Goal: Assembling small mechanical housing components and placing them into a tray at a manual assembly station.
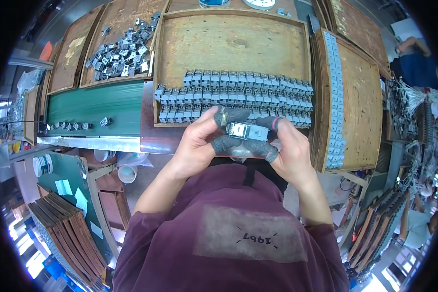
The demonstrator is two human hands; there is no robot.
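Between my two hands is a small part with a shiny metal frame and a grey-blue plastic body point(248, 132), held just over the near edge of a wooden tray point(233, 41). My left hand point(199, 141) pinches its metal end, and my right hand point(288, 146) grips the plastic end. Dark finger covers wrap the thumbs and fingertips of both hands. Rows of similar grey-blue parts point(233, 96) stand packed along the near half of the tray; my fingers hide a few of them.
Left of the tray runs a green conveyor belt point(95, 107) carrying several small metal parts point(75, 126). Behind it, another wooden tray holds a heap of metal parts point(124, 53). At right, a tray point(360, 107) has a column of grey-blue parts point(337, 97). Another person point(416, 53) is at far right.
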